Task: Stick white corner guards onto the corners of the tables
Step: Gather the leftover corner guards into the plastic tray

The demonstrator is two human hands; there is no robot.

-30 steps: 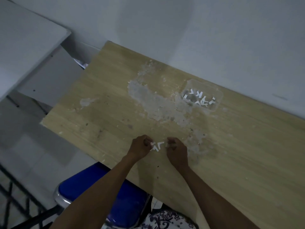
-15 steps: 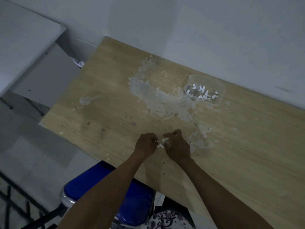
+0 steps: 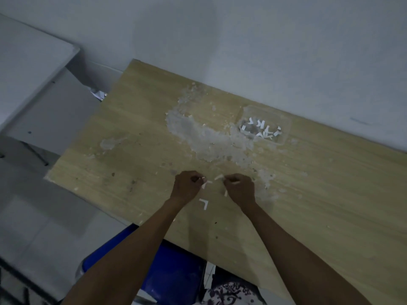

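Both hands pinch small white pieces: left hand (image 3: 187,187); right hand (image 3: 239,188) | one corner guard (image 3: 204,203) on table (image 3: 308,194)

we're seeing a corner guard (image 3: 204,203) lying on the table (image 3: 132,137) between both hands, the tray (image 3: 263,125) sitting behind, the chair (image 3: 174,269) tucking underneath.

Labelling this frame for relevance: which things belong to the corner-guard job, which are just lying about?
Job:
- left hand, pinching a white piece
- right hand, pinching a white piece
- loose corner guard on the wooden table
- clear tray of guards

Lying about:
- blue chair
- grey table
- plaster-like stain
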